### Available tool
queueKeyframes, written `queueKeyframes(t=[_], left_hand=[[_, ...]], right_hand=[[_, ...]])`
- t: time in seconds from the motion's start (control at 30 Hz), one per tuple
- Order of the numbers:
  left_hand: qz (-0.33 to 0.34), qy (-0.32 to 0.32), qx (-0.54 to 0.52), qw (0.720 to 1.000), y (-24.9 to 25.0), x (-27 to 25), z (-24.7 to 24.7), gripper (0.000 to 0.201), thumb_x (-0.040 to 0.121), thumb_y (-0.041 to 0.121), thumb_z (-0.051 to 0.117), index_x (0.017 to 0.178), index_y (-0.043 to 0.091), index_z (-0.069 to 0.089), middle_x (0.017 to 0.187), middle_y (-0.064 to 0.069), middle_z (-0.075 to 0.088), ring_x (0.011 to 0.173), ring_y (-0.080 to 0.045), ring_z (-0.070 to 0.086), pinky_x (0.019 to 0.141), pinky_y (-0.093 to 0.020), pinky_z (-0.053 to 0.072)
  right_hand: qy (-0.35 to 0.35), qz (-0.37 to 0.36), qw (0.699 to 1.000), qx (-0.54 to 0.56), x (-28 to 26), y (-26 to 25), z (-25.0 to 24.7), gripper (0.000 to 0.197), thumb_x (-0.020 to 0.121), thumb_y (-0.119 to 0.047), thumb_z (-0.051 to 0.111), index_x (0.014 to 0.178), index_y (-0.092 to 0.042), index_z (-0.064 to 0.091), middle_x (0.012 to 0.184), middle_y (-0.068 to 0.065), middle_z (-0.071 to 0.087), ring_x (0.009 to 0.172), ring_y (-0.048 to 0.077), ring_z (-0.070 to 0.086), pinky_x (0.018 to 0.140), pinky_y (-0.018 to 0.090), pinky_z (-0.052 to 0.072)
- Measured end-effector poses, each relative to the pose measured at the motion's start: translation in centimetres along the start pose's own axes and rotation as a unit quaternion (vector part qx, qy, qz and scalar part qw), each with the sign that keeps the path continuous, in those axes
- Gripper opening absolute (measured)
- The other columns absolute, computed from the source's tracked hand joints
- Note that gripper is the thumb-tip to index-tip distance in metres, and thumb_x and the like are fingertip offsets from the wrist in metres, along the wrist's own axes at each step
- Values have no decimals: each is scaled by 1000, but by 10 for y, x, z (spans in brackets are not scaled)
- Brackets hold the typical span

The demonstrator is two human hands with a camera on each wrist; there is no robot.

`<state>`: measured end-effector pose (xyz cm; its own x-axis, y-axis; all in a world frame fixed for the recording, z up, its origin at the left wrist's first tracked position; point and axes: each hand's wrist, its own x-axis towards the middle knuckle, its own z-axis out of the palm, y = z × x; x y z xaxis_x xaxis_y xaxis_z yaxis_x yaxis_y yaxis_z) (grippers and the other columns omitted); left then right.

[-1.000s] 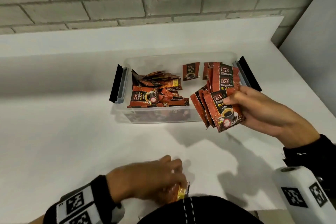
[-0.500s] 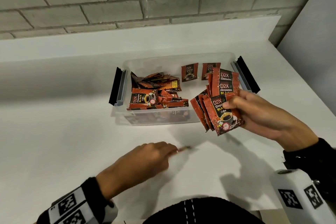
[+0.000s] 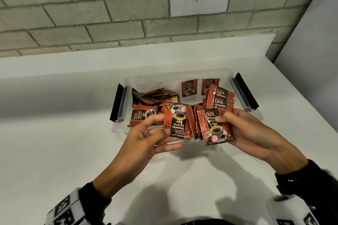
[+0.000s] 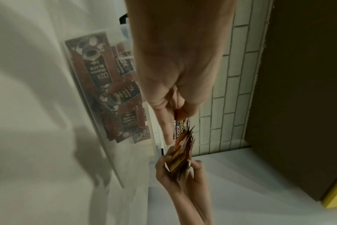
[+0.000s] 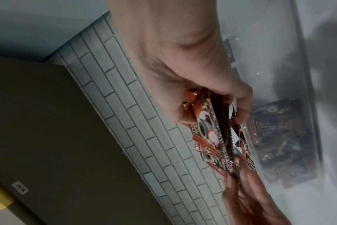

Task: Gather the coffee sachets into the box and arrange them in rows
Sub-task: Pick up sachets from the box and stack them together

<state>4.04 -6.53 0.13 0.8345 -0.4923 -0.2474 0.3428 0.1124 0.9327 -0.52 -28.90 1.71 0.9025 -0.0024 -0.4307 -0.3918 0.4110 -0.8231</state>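
The left hand (image 3: 146,139), up from the table, is pinching one upside-down coffee sachet (image 3: 176,123) beside the right hand (image 3: 256,133)'s clamped sachet stack (image 3: 214,127), growing the bundle bound for the box (image 3: 131,80).

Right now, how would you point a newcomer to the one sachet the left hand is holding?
Start at the clear plastic box on the white table by the brick wall. Just in front of its near wall the left hand pinches a single red coffee sachet beside the stack of sachets in the right hand. Its print is upside down, with the D2X logo at the bottom.
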Motion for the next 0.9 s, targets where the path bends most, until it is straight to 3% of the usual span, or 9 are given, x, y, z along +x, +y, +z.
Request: queueKeyframes(t=[0.1,0.27,0.37,0.43,0.53,0.67,0.73,0.8,0.9], left_hand=[[35,-26,12,999,3,5,7,32,89,6,52,120,9,58,103,-22,70,93,-36,69,75,-34,58],[142,2,184,973,13,13,7,30,95,29,43,120,31,59,102,2,70,94,-20,67,76,-29,58],[188,-52,331,923,18,19,7,38,97,44,32,134,39,40,112,-10,63,100,-27,62,87,-45,53],[191,-74,352,913,23,25,9,37,97,39,32,134,42,27,108,-16,61,96,-26,62,88,-47,52],[195,-99,331,918,34,37,14,34,98,33,35,128,45,25,100,-32,56,84,-41,57,82,-53,51],[158,-138,286,935,42,47,13,40,89,51,42,127,43,30,102,-36,55,79,-46,56,84,-64,46],[147,-131,256,946,42,49,13,42,87,58,45,124,43,35,97,-30,59,71,-42,51,79,-50,53],[135,-106,211,962,45,48,21,47,82,67,45,121,39,42,91,-20,60,66,-31,45,65,-32,52],[97,-87,50,990,43,44,29,76,64,76,46,117,21,51,98,-9,69,86,-25,60,81,-31,51]], right_hand=[[12,-17,1000,-4,1,1,2,16,87,2,50,100,-3,60,98,11,73,84,20,70,72,31,54],[50,-68,996,-36,-1,-9,3,23,89,6,49,108,-3,58,107,19,69,85,22,67,73,31,56],[26,-77,995,-58,-2,-20,1,23,89,6,48,105,-6,59,98,10,73,80,15,71,65,25,58],[7,-74,994,-85,-1,-24,3,24,89,7,48,102,-9,60,96,7,73,83,14,70,68,24,58],[-9,-69,991,-113,3,-26,7,27,89,8,48,107,-8,59,104,10,71,89,16,68,75,25,57],[-17,-46,994,-96,9,-26,8,29,83,4,59,110,-5,58,99,9,71,96,25,68,78,26,55],[-22,-35,995,-93,11,-24,8,49,70,-4,64,117,1,55,105,14,69,101,31,65,83,32,52],[-28,-28,997,-69,11,-23,9,59,65,-7,62,121,5,50,105,16,68,91,23,67,77,31,55],[-60,-46,997,-21,9,-26,12,47,65,-1,63,112,1,56,99,13,72,81,18,70,67,27,58]])
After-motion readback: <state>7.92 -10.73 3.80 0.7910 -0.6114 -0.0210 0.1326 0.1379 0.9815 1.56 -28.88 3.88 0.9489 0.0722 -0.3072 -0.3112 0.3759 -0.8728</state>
